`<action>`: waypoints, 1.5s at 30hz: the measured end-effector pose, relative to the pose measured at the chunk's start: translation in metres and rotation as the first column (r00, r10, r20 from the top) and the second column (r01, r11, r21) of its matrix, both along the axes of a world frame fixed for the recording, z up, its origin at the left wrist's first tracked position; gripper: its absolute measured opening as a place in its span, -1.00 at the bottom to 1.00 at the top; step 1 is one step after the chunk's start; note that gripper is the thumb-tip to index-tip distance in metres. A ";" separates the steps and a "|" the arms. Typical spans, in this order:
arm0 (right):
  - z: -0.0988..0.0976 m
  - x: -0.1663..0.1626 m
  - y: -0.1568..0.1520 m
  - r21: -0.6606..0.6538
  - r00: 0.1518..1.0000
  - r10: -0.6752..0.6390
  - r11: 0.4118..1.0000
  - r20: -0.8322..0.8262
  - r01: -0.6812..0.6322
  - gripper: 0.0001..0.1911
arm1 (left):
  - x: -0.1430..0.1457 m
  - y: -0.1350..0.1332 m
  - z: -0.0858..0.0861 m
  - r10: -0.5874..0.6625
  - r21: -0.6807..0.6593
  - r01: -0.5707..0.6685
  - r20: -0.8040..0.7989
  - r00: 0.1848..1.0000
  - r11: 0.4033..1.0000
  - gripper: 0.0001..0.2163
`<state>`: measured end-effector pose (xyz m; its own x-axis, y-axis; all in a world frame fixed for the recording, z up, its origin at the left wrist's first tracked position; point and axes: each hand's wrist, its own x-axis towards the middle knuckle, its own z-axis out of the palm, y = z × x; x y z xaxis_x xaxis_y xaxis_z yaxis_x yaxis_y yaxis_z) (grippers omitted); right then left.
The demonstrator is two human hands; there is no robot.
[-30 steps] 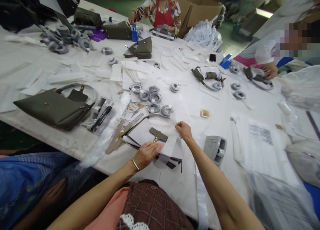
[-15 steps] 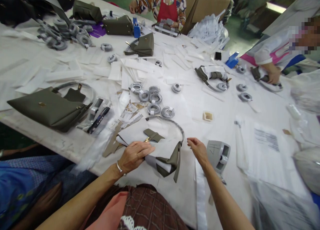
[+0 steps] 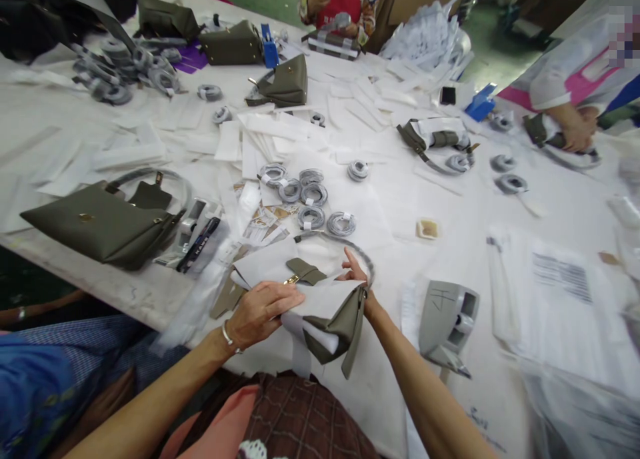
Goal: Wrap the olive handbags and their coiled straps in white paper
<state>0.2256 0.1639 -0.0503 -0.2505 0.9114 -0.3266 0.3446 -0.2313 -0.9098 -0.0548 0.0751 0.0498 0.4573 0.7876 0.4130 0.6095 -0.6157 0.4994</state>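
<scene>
An olive-green handbag (image 3: 334,336) partly covered by white paper (image 3: 330,300) lies before me, its flap strap and gold clasp showing on top. My left hand (image 3: 265,310) holds the bag's near left side, fingers laid over the paper and thumb hidden. On the far right side, my right hand (image 3: 356,274) reaches behind the paper and inside the wrapped handle (image 3: 361,251). Its index finger points up, apart from the others, and the paper hides part of the hand. A grey tape dispenser (image 3: 445,322) stands to the right.
Several coiled wrapped straps (image 3: 313,194) lie beyond the bag. Another olive handbag (image 3: 100,219) is at left, beside a second tape dispenser (image 3: 197,222). Plastic bags (image 3: 560,299) cover the right side. Co-workers handle bags across the table; another person sits close at left.
My right hand has moved left from beside the bag to behind its paper, inside the handle. The bag's right end has tilted slightly. My left hand stays on the bag.
</scene>
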 end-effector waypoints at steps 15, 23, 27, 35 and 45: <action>-0.013 0.013 -0.017 0.380 0.969 0.016 0.918 0.246 -0.112 -0.87 | -0.004 -0.003 -0.009 -0.052 -0.016 0.051 -0.043 0.998 0.999 -0.56; -0.021 0.002 -0.003 0.384 0.982 -0.018 0.922 0.187 -0.056 -0.48 | -0.007 -0.002 -0.007 -0.029 -0.007 0.028 -0.055 0.998 1.000 -0.54; -0.018 0.004 0.011 0.364 0.950 0.126 0.903 0.286 -0.229 -0.51 | -0.007 -0.001 -0.008 -0.044 -0.015 0.043 -0.046 0.998 0.999 -0.55; -0.030 0.003 0.001 0.372 0.948 0.085 0.906 0.306 -0.201 -0.84 | -0.002 -0.002 -0.008 -0.074 -0.039 0.071 -0.071 0.995 0.997 -0.57; -0.020 0.002 0.000 0.472 0.971 -0.003 0.874 0.239 -0.114 -0.47 | -0.004 -0.003 -0.008 -0.044 -0.030 0.042 -0.053 0.998 0.999 -0.54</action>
<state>0.2274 0.1637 -0.0702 -0.2783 0.9559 0.0936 0.5524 0.2390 -0.7986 -0.0586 0.0717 0.0415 0.5119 0.7780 0.3644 0.6095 -0.6278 0.4842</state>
